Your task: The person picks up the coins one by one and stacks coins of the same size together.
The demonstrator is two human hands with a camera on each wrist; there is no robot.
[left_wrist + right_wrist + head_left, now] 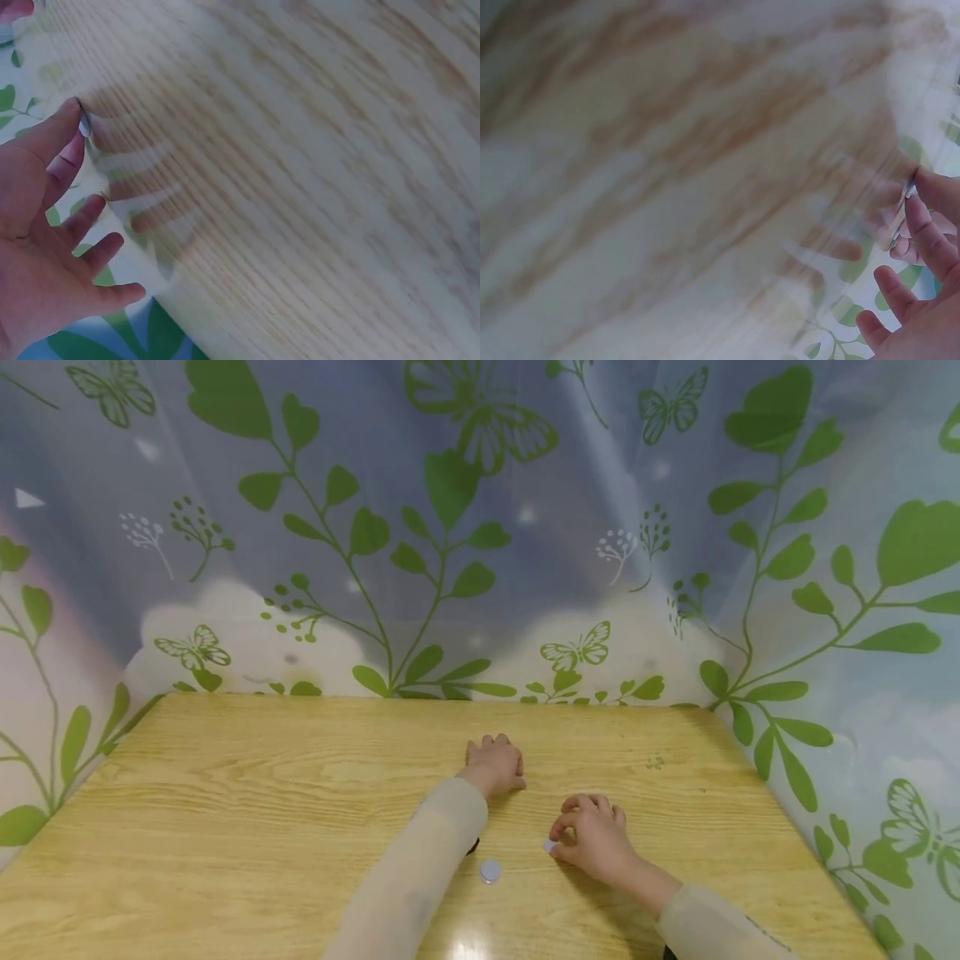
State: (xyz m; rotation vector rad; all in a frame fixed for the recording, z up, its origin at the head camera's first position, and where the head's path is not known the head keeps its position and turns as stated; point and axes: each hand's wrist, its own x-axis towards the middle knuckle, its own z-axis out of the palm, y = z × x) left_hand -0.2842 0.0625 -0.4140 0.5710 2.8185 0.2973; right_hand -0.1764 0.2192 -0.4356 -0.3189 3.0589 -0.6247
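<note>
Over the middle of the table, my left hand (495, 766) reaches farther forward than my right. Between its thumb and a fingertip it pinches a small thin disc (85, 122), seen nearly edge-on in the left wrist view and hidden by the hand in the head view. My right hand (596, 839), nearer and to the right, pinches a pale round disc (550, 844) between thumb and index finger, its other fingers spread. Another pale disc (490, 871) lies flat on the table, beside the left sleeve and left of the right hand.
The wood-grain table (247, 827) is glossy and mirrors the fingers in the wrist views. A printed cloth (360, 610) with leaves and butterflies hangs along the table's back edge and both sides. The left sleeve (420, 868) crosses the near middle of the table.
</note>
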